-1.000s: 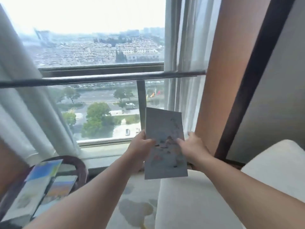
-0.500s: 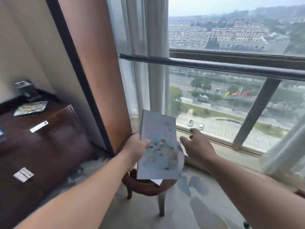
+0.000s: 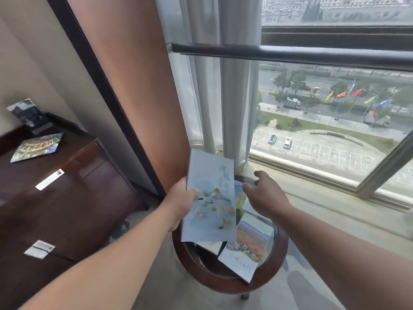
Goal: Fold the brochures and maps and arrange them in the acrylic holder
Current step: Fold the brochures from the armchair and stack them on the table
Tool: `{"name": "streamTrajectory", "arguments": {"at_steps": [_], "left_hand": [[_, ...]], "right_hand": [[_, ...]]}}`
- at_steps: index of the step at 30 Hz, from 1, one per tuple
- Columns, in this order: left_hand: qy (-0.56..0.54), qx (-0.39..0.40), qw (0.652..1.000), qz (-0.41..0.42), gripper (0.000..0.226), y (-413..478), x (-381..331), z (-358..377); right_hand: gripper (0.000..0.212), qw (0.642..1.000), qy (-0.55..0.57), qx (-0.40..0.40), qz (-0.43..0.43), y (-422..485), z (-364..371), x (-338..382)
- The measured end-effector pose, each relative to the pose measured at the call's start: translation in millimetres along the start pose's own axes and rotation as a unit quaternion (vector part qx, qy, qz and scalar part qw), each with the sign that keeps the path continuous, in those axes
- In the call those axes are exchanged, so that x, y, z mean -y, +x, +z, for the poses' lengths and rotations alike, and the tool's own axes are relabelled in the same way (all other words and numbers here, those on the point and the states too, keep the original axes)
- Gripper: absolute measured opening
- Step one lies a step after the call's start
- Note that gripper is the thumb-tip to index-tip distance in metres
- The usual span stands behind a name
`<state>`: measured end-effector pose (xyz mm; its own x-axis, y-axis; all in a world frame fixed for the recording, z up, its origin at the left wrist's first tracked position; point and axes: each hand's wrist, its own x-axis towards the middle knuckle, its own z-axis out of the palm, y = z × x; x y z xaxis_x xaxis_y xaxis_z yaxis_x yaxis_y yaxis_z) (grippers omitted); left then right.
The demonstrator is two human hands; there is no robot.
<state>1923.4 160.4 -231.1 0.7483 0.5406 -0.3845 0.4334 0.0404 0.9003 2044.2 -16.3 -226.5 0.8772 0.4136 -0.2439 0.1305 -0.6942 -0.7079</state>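
fingers [image 3: 192, 193] of the left hand [image 3: 178, 204] curl round the left edge of a pale blue folded brochure [image 3: 210, 204], thumb on its printed front, holding it upright and a little tilted above a small round table [image 3: 276, 262]. the right hand [image 3: 267, 198] hovers just beside the brochure's right edge, loosely spread and holding nothing; whether it touches any paper i cannot tell. the table has a dark wooden rim around a glass top, and more paper lies on it: an orange field brochure [image 3: 248, 245] whose near corner hangs over the rim, a white sheet [image 3: 210, 246] mostly hidden under the held brochure, and a green and blue leaflet [image 3: 240, 195] peeking out at its right edge. to the left stands a dark wooden cabinet [image 3: 71, 198] with two white labels on its front; a folded map [image 3: 36, 147] lies flat on its top, and a dark leaflet [image 3: 28, 114] stands upright at the back against the wall, though the stand it sits in is too blurred to make out. a brown wall panel [image 3: 134, 86] meets sheer curtains [image 3: 223, 97] beside a big window [image 3: 335, 135] crossed by a dark rail [image 3: 290, 53], with a car park and flags far below. pale patterned carpet [image 3: 156, 289] covers the floor.
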Motion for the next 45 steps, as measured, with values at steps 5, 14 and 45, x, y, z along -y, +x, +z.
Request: {"name": "streamTrajectory", "arguments": {"at_steps": [5, 14, 45], "left_hand": [[0.029, 0.013, 0.998, -0.052, 0.032, 73.9, 33.8, -23.5], [0.085, 0.149, 0.975, -0.144, 0.030, 178.2, 116.5, -10.5], [0.592, 0.093, 0.779, 0.182, 0.079, 267.8, 284.9, 82.7]], "right_hand": [[0.056, 0.998, -0.010, -0.008, 0.061, 39.9, 31.7, -5.1], [0.053, 0.981, -0.042, -0.024, 0.187, 78.3, 113.3, -48.1], [0.117, 0.935, -0.308, 0.171, 0.028, 155.4, 267.3, -167.7]]}}
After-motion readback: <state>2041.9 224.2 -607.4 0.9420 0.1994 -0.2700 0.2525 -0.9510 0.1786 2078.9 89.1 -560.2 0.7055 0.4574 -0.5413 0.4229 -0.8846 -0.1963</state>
